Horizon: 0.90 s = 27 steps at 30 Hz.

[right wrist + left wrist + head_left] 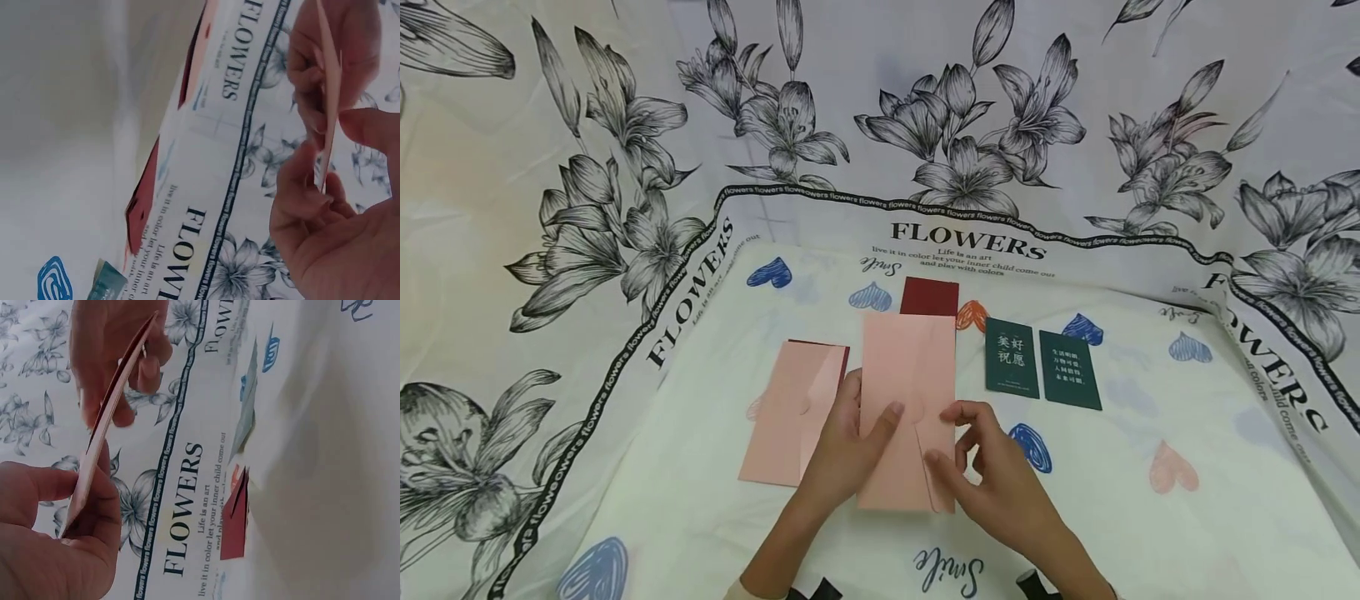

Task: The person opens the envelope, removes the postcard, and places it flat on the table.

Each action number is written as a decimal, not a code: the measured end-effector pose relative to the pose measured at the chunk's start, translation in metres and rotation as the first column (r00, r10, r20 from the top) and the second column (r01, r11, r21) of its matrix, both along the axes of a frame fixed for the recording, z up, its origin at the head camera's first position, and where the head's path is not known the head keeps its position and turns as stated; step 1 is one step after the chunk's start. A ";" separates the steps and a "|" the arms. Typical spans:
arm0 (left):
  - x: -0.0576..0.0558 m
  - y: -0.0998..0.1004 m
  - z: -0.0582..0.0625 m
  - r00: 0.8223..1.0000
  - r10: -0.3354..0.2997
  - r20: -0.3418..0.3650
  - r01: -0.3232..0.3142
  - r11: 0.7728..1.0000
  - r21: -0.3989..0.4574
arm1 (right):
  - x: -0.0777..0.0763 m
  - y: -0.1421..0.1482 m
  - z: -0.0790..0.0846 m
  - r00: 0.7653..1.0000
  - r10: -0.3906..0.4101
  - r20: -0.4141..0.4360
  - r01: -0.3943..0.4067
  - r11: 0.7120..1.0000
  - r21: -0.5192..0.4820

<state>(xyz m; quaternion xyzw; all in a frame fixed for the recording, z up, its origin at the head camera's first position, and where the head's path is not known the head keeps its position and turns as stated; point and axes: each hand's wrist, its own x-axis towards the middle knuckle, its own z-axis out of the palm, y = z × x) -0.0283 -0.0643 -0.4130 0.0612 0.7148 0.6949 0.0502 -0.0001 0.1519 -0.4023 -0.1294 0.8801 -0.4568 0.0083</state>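
A long pink envelope [904,367] is held upright by both hands in the middle of the head view, its flap side facing me. My left hand [841,454] grips its left edge, with the thumb across the front and the fingers behind. At the right edge, my right hand [1003,479] pinches the paper with its thumb [369,127] on one face and fingers curled against the other. The left wrist view shows the envelope [103,431] nearly edge-on between the two hands. Just beyond it lies a dark red piece [930,297], its lower part hidden by the envelope.
To the left lies a second pink envelope [786,408], with a dark red edge showing along its top and right sides. Two dark green cards with white writing, the left card [1011,367] and the right card [1070,375], lie side by side on the printed cloth [1120,533].
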 end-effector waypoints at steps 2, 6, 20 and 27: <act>0.003 0.002 0.001 1.000 0.003 -0.019 -0.003 0.999 -0.035 | 0.000 -0.003 -0.002 0.999 -0.027 -0.044 0.029 0.998 0.058; 0.009 0.006 0.002 0.999 0.006 -0.047 -0.009 0.998 -0.061 | 0.001 -0.008 -0.003 0.996 -0.080 -0.048 0.084 0.992 0.091; 0.012 0.005 0.005 0.993 -0.057 -0.104 0.049 0.996 -0.078 | 0.002 0.003 0.001 0.999 -0.045 -0.001 0.045 0.999 0.011; 0.010 0.003 0.004 0.996 -0.054 -0.070 0.054 0.999 -0.004 | 0.002 0.016 0.004 0.998 -0.041 -0.048 0.037 0.996 -0.082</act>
